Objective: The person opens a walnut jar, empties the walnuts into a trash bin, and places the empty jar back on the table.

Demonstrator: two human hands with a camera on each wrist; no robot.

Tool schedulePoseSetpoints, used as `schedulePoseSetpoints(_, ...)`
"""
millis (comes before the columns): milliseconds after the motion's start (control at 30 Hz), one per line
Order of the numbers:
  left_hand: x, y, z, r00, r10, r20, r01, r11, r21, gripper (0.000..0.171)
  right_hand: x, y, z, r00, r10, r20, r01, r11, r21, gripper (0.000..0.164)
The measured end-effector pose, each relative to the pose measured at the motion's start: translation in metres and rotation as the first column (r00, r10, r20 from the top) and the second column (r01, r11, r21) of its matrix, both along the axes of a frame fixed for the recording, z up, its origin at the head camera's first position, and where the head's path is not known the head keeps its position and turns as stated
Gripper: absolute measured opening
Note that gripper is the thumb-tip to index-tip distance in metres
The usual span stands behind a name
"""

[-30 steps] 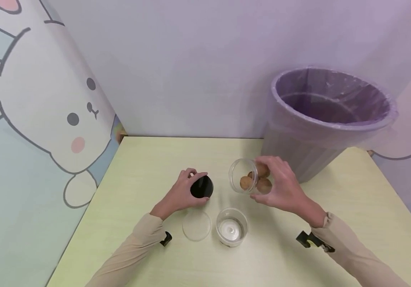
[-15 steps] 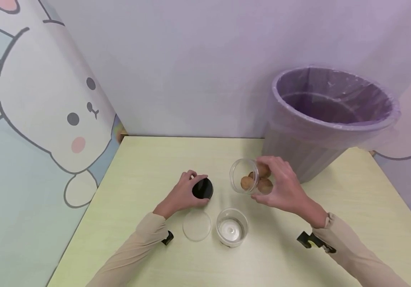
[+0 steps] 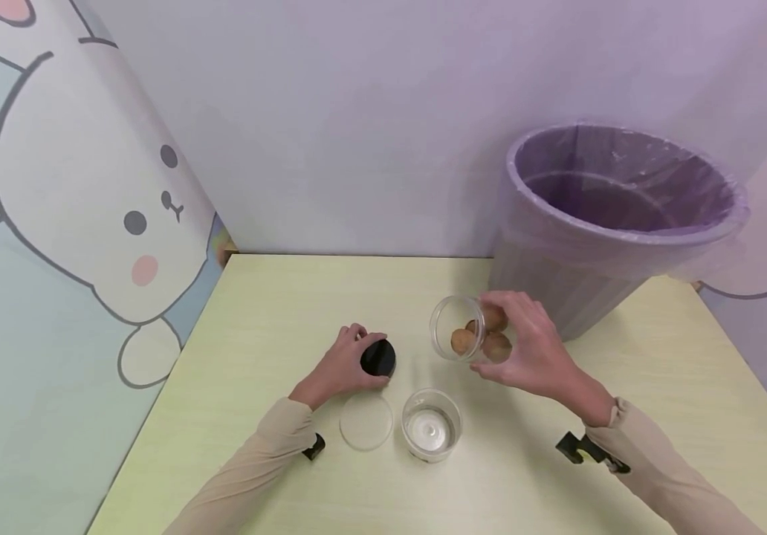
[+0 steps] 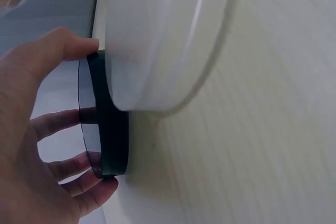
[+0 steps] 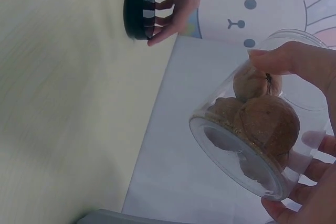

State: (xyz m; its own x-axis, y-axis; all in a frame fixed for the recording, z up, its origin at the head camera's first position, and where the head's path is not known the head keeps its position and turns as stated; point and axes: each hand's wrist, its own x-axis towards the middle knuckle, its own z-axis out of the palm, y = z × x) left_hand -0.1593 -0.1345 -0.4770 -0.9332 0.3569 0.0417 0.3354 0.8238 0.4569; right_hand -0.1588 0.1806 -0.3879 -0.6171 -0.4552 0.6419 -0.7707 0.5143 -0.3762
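My left hand (image 3: 340,365) grips a glossy black round lid (image 3: 378,358) by its sides, thumb opposite the fingers. In the left wrist view the lid (image 4: 113,135) sits flat at the table surface. My right hand (image 3: 531,343) holds a clear jar (image 3: 446,325), tilted with its open mouth to the left, above the table. Several walnuts (image 5: 269,127) lie inside it, and the right wrist view shows brown crumbs along the bottom edge. Nearer me, an open clear tub (image 3: 432,429) stands upright beside a flat translucent disc (image 3: 366,421).
A tall grey bin (image 3: 544,290) with a purple-tinted liner stands at the back right, close behind my right hand. The pale wooden table (image 3: 276,297) ends at a plain wall. Walls with cartoon rabbits (image 3: 89,171) flank it.
My left hand has shifted slightly toward me with the black lid, which looks lower and flatter now. My right hand and the walnut jar stay almost still.
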Motion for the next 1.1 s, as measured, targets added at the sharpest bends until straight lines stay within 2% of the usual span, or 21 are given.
schedulePoseSetpoints(300,-0.001,0.001,0.002,1.000,-0.006,0.002,0.006,0.997,-0.072,0.071,0.001,0.005,0.005,1.000,-0.003,-0.022,0.003,1.000,0.008,0.089)
schedulePoseSetpoints(567,-0.004,0.006,0.014,0.999,-0.039,-0.024,0.035,0.991,-0.131,0.071,0.002,0.012,0.011,0.999,-0.015,-0.037,0.015,1.000,0.007,0.090)
schedulePoseSetpoints(667,-0.008,0.010,0.019,0.999,-0.025,-0.036,0.022,0.996,-0.081,0.066,0.004,0.015,0.013,0.999,-0.014,-0.040,0.014,1.000,0.008,0.090)
schedulePoseSetpoints(833,-0.014,0.017,0.029,0.999,0.015,-0.051,-0.012,0.998,0.058,0.056,0.008,0.021,0.017,0.999,-0.019,-0.049,0.020,1.000,0.009,0.090)
schedulePoseSetpoints(1000,-0.018,0.025,0.044,0.997,0.027,-0.075,-0.012,0.981,0.191,0.047,0.011,0.031,0.019,0.999,-0.028,-0.033,0.029,0.999,0.026,0.091)
schedulePoseSetpoints(1100,-0.019,0.029,0.054,0.994,0.028,-0.104,0.000,0.964,0.267,0.045,0.014,0.037,0.021,0.999,-0.035,-0.030,0.036,0.999,0.029,0.091)
